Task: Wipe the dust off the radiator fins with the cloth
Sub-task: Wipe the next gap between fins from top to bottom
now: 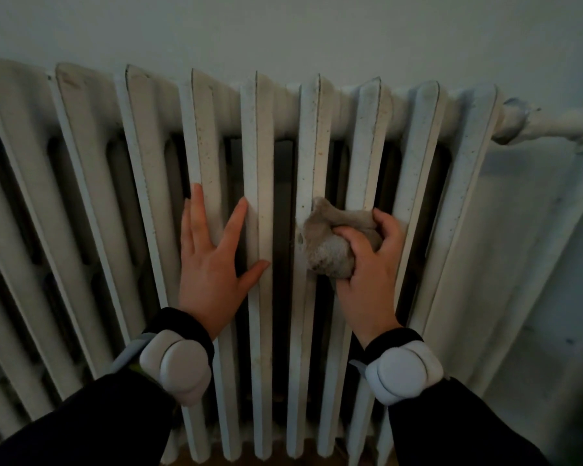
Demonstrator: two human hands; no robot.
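A white cast-iron radiator (260,136) with tall vertical fins fills the view, its paint speckled with dust. My right hand (371,274) grips a bunched beige cloth (330,240) and holds it against a fin right of centre, about halfway down. My left hand (212,260) lies flat on the fins just left of centre, fingers straight and spread, thumb touching the neighbouring fin. Both wrists carry white rounded bands over dark sleeves.
A painted pipe fitting (515,119) sticks out from the radiator's upper right end toward the wall (317,31). Dark gaps run between the fins. A strip of brown floor (236,457) shows under the radiator.
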